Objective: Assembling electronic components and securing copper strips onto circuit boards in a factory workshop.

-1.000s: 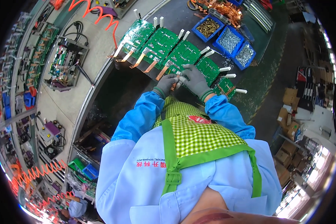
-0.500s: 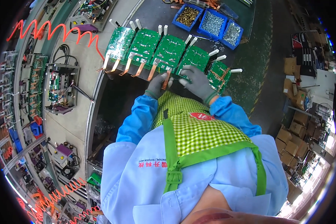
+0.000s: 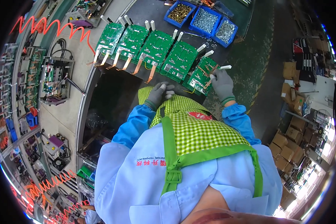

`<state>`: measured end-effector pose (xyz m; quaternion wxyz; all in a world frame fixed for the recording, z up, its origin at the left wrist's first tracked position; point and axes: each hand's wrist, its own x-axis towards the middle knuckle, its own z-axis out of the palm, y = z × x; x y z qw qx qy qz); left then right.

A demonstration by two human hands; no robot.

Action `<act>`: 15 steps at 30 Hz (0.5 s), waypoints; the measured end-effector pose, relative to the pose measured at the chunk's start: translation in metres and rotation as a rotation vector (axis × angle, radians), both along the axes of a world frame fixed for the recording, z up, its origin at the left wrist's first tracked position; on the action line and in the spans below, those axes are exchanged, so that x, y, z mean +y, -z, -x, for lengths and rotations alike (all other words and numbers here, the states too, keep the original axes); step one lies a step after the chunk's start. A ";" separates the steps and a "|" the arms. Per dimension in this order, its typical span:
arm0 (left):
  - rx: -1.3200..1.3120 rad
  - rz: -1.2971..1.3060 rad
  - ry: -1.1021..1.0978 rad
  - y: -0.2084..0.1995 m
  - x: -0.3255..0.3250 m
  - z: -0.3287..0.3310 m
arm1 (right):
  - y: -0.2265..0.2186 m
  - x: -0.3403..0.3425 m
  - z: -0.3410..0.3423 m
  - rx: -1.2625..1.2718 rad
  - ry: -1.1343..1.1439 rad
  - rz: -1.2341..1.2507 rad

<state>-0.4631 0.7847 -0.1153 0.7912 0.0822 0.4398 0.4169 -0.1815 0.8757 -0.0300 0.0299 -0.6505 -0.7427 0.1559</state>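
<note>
A row of green circuit boards slants across the dark bench. Loose copper strips lie on the rightmost board. My right hand, in a grey glove, is at that board's right edge, thumb and fingers closed on a copper strip. The fingertips partly cover it. The neighbouring board shows no copper strip at its near edge. Bent copper strips stick out from the near edge of the middle board. My gloved left hand hovers before the bench edge, fingers loosely bent, apart from the thumb, nothing visible in them.
Blue bins of brass-coloured and silvery hardware stand at the far side. White posts project from the boards' far edges. A coiled red hose hangs at left, near an open electronic unit.
My right hand has moved right, from the second board from the right to the rightmost one. My left hand has let go of the middle board's copper strip and drawn back. The view has shifted slightly.
</note>
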 end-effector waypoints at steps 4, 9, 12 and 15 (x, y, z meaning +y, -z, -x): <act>0.117 -0.031 -0.071 0.005 0.007 -0.007 | -0.021 0.005 -0.002 0.197 -0.031 -0.067; 0.111 0.008 -0.201 0.019 0.012 -0.008 | -0.025 0.003 0.020 0.947 0.184 0.584; 0.035 0.111 -0.338 0.021 0.023 -0.014 | -0.022 -0.002 0.030 1.162 0.253 0.808; -0.007 0.091 -0.412 0.021 0.031 -0.019 | -0.013 -0.010 0.042 1.159 0.277 0.898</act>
